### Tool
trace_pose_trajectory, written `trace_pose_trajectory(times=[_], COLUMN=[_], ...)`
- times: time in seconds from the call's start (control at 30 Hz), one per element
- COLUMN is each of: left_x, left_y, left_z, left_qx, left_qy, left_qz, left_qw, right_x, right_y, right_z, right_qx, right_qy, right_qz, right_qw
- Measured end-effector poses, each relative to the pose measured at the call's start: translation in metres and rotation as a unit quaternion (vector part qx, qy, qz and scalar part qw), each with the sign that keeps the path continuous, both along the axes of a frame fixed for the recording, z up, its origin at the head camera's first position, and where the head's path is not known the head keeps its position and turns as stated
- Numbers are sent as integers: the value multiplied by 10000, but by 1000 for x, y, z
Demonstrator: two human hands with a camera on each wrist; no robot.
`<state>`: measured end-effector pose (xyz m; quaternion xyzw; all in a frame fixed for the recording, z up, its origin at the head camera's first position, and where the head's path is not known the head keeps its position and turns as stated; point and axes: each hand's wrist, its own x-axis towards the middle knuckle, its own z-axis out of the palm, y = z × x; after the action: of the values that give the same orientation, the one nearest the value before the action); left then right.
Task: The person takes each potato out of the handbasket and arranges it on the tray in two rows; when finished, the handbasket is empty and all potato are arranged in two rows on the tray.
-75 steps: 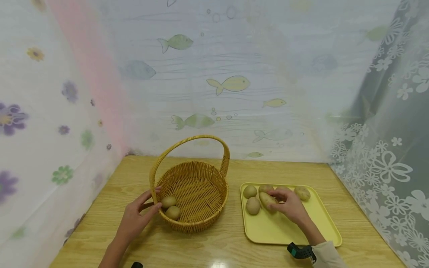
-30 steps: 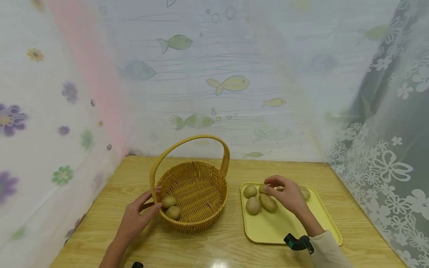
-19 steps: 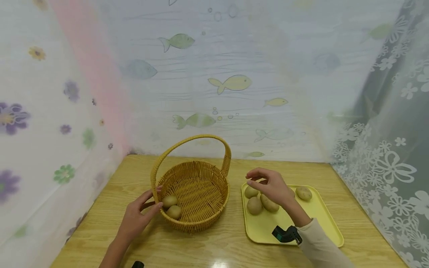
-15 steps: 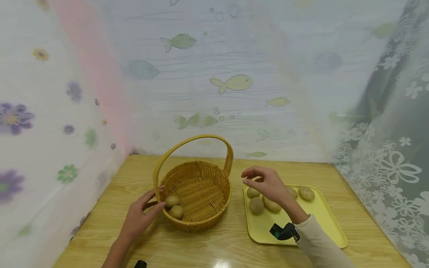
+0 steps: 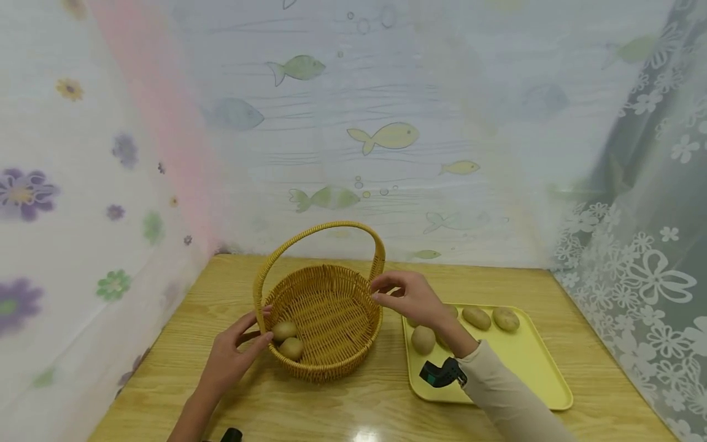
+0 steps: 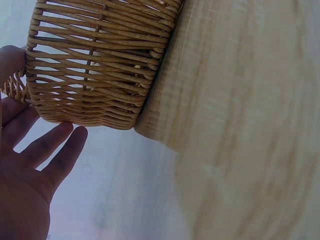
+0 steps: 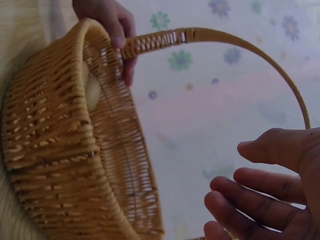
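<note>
A wicker basket [image 5: 331, 313] with a tall arched handle stands left of the middle, two potatoes [image 5: 287, 341] lying inside at its left wall. My left hand [image 5: 229, 353] holds the rim at the foot of the handle, thumb on the near side. In the left wrist view, several fingers of that left hand [image 6: 30, 170] spread along the woven wall. By the opposite rim hovers my right hand [image 5: 409, 298], palm bare and fingers loosely bent, as the right wrist view also shows of the hand [image 7: 275, 195]. On a yellow tray [image 5: 519, 368] lie several potatoes [image 5: 476, 318], some behind the right forearm.
The wooden table [image 5: 353, 405] carries both basket and tray, with a narrow strip of wood between them. A fish-patterned curtain [image 5: 331, 123] hangs along the back edge. Flowered sheets close off the left and right sides. A dark strap device [image 5: 442, 372] sits at my right wrist.
My right hand has let go of a potato on the tray, lifted off and moved left to the basket's right rim. The left hand keeps its place on the basket. The view has shifted slightly.
</note>
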<state>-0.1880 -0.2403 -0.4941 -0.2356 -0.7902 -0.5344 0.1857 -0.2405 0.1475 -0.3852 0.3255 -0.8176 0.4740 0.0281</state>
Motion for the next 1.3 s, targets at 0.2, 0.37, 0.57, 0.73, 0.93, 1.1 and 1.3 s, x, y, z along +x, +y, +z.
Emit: trace_pose_trajectory(times=[0.2, 0.37, 0.57, 0.73, 0.93, 1.1, 1.3], left_x=[-1, 0, 1, 1, 1, 2, 1], left_y=[-1, 0, 1, 2, 1, 1, 0], left_z=[-2, -1, -1, -1, 1, 0, 0], left_qx=[-98, -113, -129, -170, -83, -118, -155], left_qy=[25, 14, 61, 94, -13, -12, -15], left_qz=[41, 69, 65, 124, 174, 191, 163], left_qw=[9999, 9999, 9999, 9997, 9998, 9997, 9997], right_x=[-6, -14, -24, -31, -39, -44, -50], right_y=[-22, -40, -60, -79, -101, -115, -132], right_z=[4, 6, 9, 10, 8, 4, -4], right_qx=[249, 448, 628, 775, 1139, 1382, 1506], right_qy=[35, 63, 54, -34, 24, -115, -253], right_qz=[223, 534, 1057, 1406, 1699, 1859, 2144], right_qw=[9994, 9975, 9924, 9870, 9788, 9727, 9647])
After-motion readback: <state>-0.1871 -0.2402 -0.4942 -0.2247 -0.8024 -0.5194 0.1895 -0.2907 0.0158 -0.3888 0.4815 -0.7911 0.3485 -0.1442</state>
